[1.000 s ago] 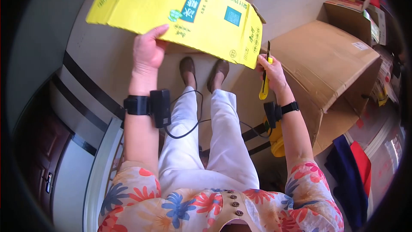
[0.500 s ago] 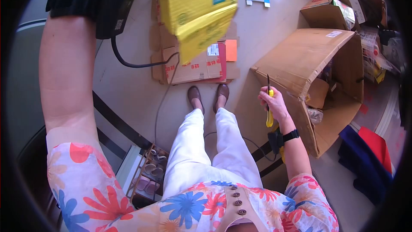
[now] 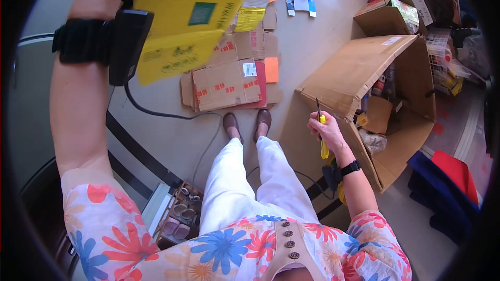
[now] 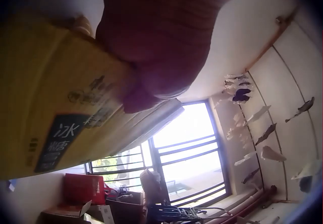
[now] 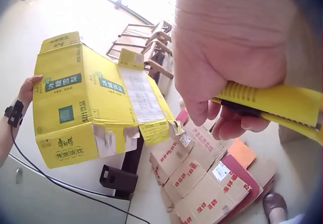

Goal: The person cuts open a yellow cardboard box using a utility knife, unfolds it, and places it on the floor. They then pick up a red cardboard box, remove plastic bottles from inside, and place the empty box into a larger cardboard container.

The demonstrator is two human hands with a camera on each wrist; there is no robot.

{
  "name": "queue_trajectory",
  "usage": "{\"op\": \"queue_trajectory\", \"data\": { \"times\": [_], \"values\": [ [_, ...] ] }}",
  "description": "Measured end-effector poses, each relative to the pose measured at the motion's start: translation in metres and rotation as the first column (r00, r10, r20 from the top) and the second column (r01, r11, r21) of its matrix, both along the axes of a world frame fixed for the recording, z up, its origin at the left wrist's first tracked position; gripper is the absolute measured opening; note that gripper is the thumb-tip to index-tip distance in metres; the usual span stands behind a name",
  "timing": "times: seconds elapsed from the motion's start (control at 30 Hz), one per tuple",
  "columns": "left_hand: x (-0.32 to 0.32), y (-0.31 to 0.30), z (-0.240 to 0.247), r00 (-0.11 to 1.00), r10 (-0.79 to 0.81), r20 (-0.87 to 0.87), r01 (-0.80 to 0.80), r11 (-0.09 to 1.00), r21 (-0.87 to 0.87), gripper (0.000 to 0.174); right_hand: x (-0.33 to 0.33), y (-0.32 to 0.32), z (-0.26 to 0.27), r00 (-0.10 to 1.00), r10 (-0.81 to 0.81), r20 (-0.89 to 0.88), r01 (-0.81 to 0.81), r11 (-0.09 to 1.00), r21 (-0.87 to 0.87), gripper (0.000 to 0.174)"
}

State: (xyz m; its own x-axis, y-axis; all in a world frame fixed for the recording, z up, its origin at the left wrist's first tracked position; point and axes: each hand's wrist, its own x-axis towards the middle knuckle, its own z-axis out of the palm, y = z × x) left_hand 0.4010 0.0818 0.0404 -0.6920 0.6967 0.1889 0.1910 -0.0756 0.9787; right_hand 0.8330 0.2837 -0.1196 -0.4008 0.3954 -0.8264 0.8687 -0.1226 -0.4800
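Observation:
My left hand grips the edge of a yellow, opened-out cardboard drink carton, raised at the upper left. Most of that hand lies beyond the head view's top edge. In the right wrist view the carton hangs spread out, with green label panels, loose flaps and a white printed panel. My right hand holds a yellow utility knife, its dark blade out and pointing away from me. From the right wrist the knife's ribbed handle shows under the curled fingers, well apart from the carton.
Flattened brown boxes are stacked on the floor before my shoes. On the right stands a large open cardboard box with odds and ends inside. A small blue carton lies farther back; a shoe rack is at lower left.
My left hand has swung the yellow carton up and left, away from the right hand, uncovering the flattened boxes. The right hand keeps the knife and is a little lower.

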Motion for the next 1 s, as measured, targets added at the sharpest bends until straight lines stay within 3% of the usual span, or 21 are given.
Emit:
{"op": "queue_trajectory", "data": {
  "times": [0.07, 0.2, 0.27, 0.3, 0.37, 0.4, 0.47, 0.5, 0.57, 0.6, 0.63, 0.67, 0.7, 0.77, 0.8, 0.9, 1.0],
  "values": [
    [0.000, -0.005, 0.007, 0.965, 0.003, -0.264, -0.010, 1.000, -0.027, 0.015, 0.001, 0.001, -0.001, 1.000, 0.013, 0.003, -0.013, 1.000, -0.015, 0.022],
    [0.005, -0.014, 0.022, 0.938, 0.040, -0.343, -0.038, 0.999, 0.013, 0.016, -0.005, 0.003, 0.000, 0.999, 0.053, 0.001, -0.053, 0.998, -0.036, 0.023],
    [0.009, -0.019, 0.025, 0.867, 0.212, -0.450, -0.258, 0.965, -0.042, 0.017, -0.010, 0.004, 0.000, 0.998, 0.066, 0.001, -0.065, 0.997, -0.041, 0.023],
    [0.012, -0.018, 0.023, 0.866, 0.215, -0.451, -0.262, 0.964, -0.043, 0.017, -0.012, 0.005, 0.000, 0.997, 0.082, -0.006, -0.082, 0.996, -0.043, 0.023],
    [0.021, -0.014, 0.015, 0.745, 0.275, -0.608, -0.270, 0.957, 0.102, 0.018, -0.017, 0.007, -0.004, 0.992, 0.127, -0.020, -0.128, 0.992, -0.023, 0.022],
    [0.024, -0.016, 0.011, 0.746, 0.279, -0.605, -0.278, 0.956, 0.099, 0.018, -0.020, 0.007, -0.006, 0.991, 0.134, -0.016, -0.135, 0.991, -0.025, 0.022],
    [0.026, -0.025, 0.005, 0.602, 0.232, -0.764, -0.359, 0.934, 0.001, 0.018, -0.031, 0.002, -0.007, 0.991, 0.132, -0.013, -0.133, 0.991, -0.035, 0.021],
    [0.026, -0.027, -0.003, 0.605, 0.234, -0.761, -0.365, 0.931, -0.004, 0.018, -0.035, -0.001, -0.009, 0.990, 0.139, -0.008, -0.139, 0.989, -0.039, 0.021],
    [0.029, -0.031, -0.034, 0.271, 0.082, -0.959, -0.345, 0.938, -0.017, 0.018, -0.043, -0.010, -0.017, 0.987, 0.160, -0.003, -0.160, 0.986, -0.043, 0.021],
    [0.040, -0.043, -0.058, 0.253, -0.039, -0.967, -0.537, 0.826, -0.173, 0.023, -0.047, -0.015, -0.021, 0.986, 0.166, 0.001, -0.166, 0.985, -0.049, 0.021],
    [0.055, -0.041, -0.085, 0.412, -0.033, -0.910, -0.501, 0.827, -0.256, 0.028, -0.050, -0.021, -0.026, 0.982, 0.184, -0.051, -0.186, 0.982, -0.035, 0.021],
    [0.070, -0.040, -0.106, 0.324, -0.024, -0.946, -0.470, 0.863, -0.183, 0.034, -0.052, -0.027, -0.031, 0.974, 0.204, -0.102, -0.207, 0.978, -0.021, 0.020],
    [0.089, -0.041, -0.127, 0.419, -0.038, -0.907, -0.438, 0.866, -0.239, 0.035, -0.054, -0.034, -0.035, 0.974, 0.205, -0.100, -0.209, 0.977, -0.029, 0.020],
    [0.126, -0.045, -0.200, 0.568, -0.102, -0.817, -0.390, 0.840, -0.376, 0.033, -0.054, -0.051, -0.058, 0.877, 0.451, -0.164, -0.393, 0.871, 0.294, 0.019],
    [0.140, -0.045, -0.238, 0.607, -0.135, -0.783, -0.380, 0.816, -0.435, 0.027, -0.062, -0.055, -0.063, 0.881, 0.447, -0.157, -0.391, 0.873, 0.291, 0.019],
    [0.166, -0.052, -0.354, 0.728, -0.169, -0.665, -0.303, 0.791, -0.532, 0.027, -0.082, -0.067, -0.084, 0.788, 0.611, -0.074, -0.529, 0.735, 0.425, 0.020],
    [0.184, -0.058, -0.445, 0.788, -0.213, -0.578, -0.236, 0.761, -0.604, 0.026, -0.105, -0.068, -0.153, 0.604, 0.797, 0.008, -0.673, 0.504, 0.542, 0.032]
  ]
}}
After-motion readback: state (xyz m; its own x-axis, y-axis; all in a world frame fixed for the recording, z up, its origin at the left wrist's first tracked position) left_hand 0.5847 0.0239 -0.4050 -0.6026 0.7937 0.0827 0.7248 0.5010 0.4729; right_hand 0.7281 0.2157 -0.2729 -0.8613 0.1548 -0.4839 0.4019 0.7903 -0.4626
